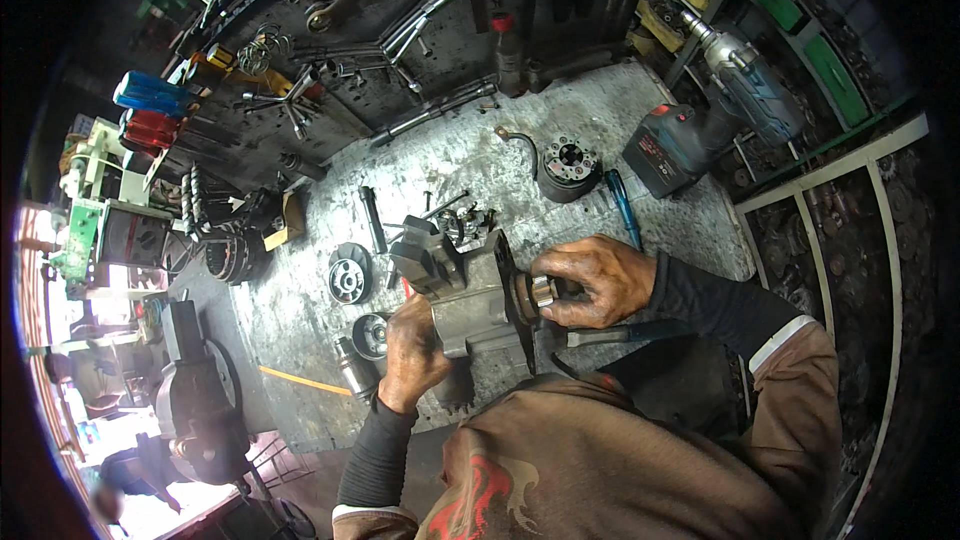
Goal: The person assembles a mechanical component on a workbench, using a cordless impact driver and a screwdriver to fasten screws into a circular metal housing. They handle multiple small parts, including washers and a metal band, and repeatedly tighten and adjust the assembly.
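Note:
A grey cast-metal housing [475,312] with a dark upright flange [510,285] lies on its side in front of me. At its left end my left hand [412,355] is closed against the metal, its fingertips partly hidden. My right hand [603,282] grips the shiny toothed gear [543,290] that sticks out beyond the flange, thumb below and fingers above. Behind the housing's left part stands a dark blocky metal piece [420,258]; whether it is joined to the housing I cannot tell.
Around the worktable [300,340] lie a round ring-shaped part [568,172], a blue-handled tool [622,208], a cordless impact wrench [735,90], a round cover [349,278], a metal cup [371,336] and a cylindrical part [354,368]. A vise [205,410] stands at the left; wrenches hang behind.

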`<state>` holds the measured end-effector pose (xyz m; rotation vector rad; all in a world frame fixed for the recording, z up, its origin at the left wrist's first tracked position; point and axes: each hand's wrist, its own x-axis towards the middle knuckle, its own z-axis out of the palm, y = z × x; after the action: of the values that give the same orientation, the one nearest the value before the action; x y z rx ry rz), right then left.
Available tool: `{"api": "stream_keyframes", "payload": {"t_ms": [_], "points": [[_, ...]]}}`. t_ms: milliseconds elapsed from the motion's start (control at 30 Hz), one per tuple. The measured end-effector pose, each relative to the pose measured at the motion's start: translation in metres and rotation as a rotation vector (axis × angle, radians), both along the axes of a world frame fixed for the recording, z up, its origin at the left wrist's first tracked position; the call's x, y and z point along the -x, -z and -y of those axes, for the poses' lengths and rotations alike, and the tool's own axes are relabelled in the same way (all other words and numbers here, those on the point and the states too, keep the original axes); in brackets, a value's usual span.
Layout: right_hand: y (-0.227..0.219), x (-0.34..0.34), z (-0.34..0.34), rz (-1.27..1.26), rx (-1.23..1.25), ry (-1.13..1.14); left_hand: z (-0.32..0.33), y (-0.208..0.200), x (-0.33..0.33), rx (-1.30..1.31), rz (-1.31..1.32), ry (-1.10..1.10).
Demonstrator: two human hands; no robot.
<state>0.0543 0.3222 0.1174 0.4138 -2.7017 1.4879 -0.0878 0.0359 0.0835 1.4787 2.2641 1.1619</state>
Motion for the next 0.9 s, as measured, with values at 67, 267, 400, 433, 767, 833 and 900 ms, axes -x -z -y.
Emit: {"api": "stream_keyframes", "payload": {"t_ms": [67, 267, 400, 433, 767, 833, 900], "points": [[0.000, -0.001, 0.000, 0.002, -0.008, 0.001, -0.002, -0.003, 0.002, -0.010, 0.021, 0.013], [0.002, -0.004, -0.002, -0.152, -0.058, -0.010, 0.003, -0.025, 0.013, 0.186, 0.166, 0.035], [0.000, -0.004, -0.001, -0.143, -0.144, -0.024, 0.006, -0.027, 0.013, 0.221, 0.131, 0.068], [-0.002, -0.005, -0.001, -0.131, -0.173, -0.022, 0.007, -0.024, 0.012, 0.187, 0.076, 0.095], [-0.004, 0.002, -0.001, -0.295, -0.461, -0.066, 0.007, 0.003, 0.006, 0.109, 0.015, 0.121], [-0.002, 0.002, -0.001, -0.286, -0.448, -0.063, 0.006, 0.006, 0.003, 0.054, -0.001, 0.088], [0.001, 0.002, -0.001, -0.246, -0.418, -0.067, 0.006, 0.009, 0.002, 0.070, -0.016, 0.074]]}}
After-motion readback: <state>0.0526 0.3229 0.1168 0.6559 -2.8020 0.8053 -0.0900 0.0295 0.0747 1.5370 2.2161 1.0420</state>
